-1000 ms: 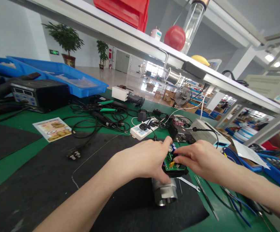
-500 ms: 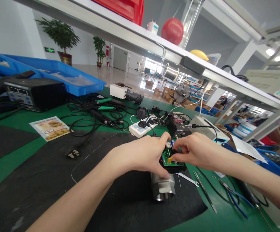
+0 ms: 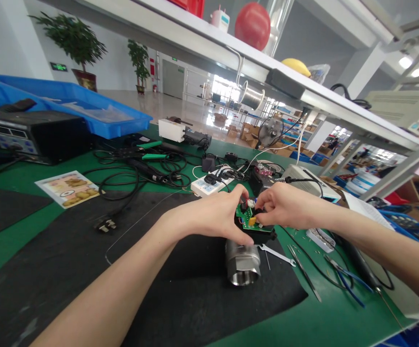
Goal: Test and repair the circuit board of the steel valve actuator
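Note:
A green circuit board [image 3: 247,219] sits in a black housing [image 3: 258,236] on top of a threaded metal fitting [image 3: 243,265]. From the left, my left hand [image 3: 218,217] grips the housing, its thumb along the near side and its fingers at the far side. My right hand [image 3: 280,205] is closed in a pinch over the board's right part, next to a yellow component [image 3: 252,221]. What its fingertips hold, if anything, is hidden. Beneath the fitting lies a black mat [image 3: 188,299].
A wrench [image 3: 278,255], tweezers [image 3: 305,274], blue-handled pliers [image 3: 346,282] and a soldering iron [image 3: 363,260] lie at the right. Behind are a power strip [image 3: 209,185] and tangled cables. A black instrument [image 3: 39,137] and blue tray [image 3: 104,113] stand at the left. A shelf [image 3: 285,79] crosses above.
The view has shifted slightly, so both hands and the fitting appear a little higher. A small clear box with parts now shows below my right forearm. Both hands remain at the board.

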A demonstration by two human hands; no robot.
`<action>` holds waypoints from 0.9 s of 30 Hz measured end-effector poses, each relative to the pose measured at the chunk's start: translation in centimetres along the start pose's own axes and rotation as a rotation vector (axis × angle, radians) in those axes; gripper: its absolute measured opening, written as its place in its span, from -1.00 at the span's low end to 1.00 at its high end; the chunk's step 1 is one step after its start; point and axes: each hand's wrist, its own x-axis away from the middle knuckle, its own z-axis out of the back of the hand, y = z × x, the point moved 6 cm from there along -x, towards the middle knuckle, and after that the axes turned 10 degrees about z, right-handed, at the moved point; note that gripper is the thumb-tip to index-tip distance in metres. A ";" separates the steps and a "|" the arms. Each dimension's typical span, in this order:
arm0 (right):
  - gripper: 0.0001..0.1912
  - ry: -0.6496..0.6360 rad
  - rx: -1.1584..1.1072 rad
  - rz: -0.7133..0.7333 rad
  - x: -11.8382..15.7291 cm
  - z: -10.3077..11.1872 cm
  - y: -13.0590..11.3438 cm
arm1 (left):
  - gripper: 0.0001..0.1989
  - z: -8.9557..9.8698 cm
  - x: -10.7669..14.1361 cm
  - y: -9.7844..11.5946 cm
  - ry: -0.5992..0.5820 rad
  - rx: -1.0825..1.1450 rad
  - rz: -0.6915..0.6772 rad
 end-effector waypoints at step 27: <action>-0.77 -0.134 0.131 0.209 0.6 0.7 -1.7 | -0.25 -0.4 0.5 1.0 -0.040 -0.088 -0.038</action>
